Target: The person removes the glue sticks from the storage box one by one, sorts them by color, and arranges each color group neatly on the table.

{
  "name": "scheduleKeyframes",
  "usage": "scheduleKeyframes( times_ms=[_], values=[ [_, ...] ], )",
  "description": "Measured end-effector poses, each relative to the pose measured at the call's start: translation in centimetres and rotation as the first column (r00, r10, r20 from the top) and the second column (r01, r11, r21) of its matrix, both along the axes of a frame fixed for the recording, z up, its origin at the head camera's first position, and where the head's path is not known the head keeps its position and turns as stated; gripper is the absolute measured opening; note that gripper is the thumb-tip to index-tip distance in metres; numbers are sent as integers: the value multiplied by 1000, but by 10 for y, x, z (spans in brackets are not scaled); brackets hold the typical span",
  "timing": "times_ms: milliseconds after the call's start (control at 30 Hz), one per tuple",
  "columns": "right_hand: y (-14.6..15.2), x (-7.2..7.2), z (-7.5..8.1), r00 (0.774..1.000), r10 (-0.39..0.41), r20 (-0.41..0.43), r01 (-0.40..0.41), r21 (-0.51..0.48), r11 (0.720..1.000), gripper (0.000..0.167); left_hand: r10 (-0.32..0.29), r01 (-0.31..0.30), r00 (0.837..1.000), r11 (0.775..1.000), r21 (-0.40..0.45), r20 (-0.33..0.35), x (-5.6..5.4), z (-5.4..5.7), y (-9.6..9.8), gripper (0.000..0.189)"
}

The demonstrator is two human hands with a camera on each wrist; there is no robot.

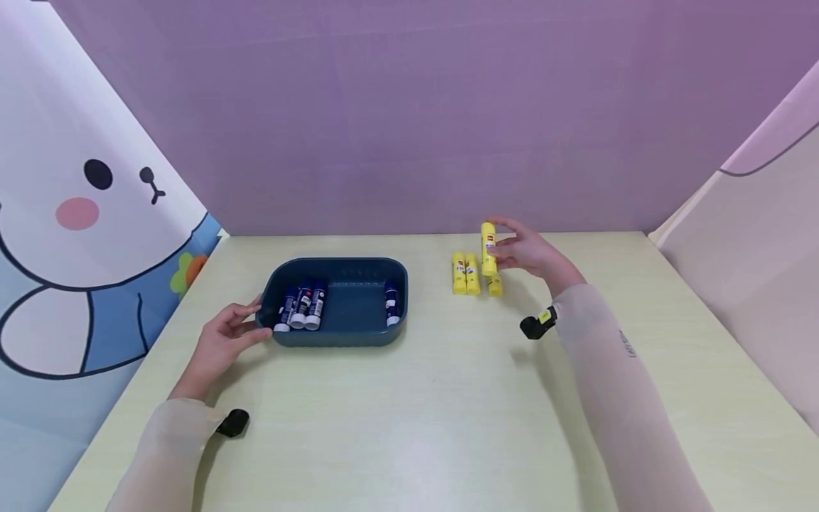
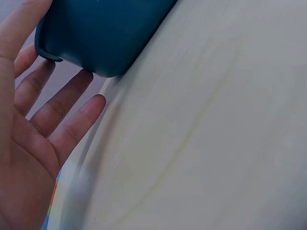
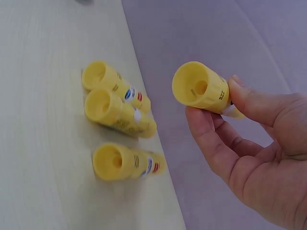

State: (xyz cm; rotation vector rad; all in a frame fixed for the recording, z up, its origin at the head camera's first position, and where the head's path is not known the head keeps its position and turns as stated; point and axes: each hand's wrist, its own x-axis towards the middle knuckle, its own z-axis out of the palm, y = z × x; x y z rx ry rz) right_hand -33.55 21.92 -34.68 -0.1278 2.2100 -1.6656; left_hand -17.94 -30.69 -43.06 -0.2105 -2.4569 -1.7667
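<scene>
My right hand [image 1: 526, 250] pinches a yellow glue stick [image 1: 488, 249] between thumb and fingers, raised above the table. In the right wrist view its hollow base end [image 3: 194, 86] faces the camera. Below it, three more yellow glue sticks lie on the table: a pair side by side [image 1: 465, 274] and a single one [image 1: 495, 285], partly hidden in the head view. My left hand [image 1: 224, 338] touches the left end of a dark blue plastic bin [image 1: 339, 337], its fingers fairly straight and spread. Several dark blue glue sticks [image 1: 301, 307] with white ends lean inside the bin's left side.
Another dark blue glue stick [image 1: 392, 304] leans against the bin's right wall. The pale table [image 1: 409, 419] ends at a purple backdrop [image 1: 409, 128]. A printed cartoon panel [image 1: 83, 270] stands to the left, and a pale panel [image 1: 755, 270] to the right.
</scene>
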Motion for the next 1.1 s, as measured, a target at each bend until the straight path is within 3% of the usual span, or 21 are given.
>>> scheduleKeyframes(
  times_ms=[567,1100],
  values=[
    [39,1,-12,1000,-24,6,24,35,999,75,-4,4,1000,1000,8,-18,1,-3,-1,37],
    [46,-3,-37,990,-56,126,41,118,992,76,-11,11,1000,1000,23,-25,1,-4,-2,37]
  ],
)
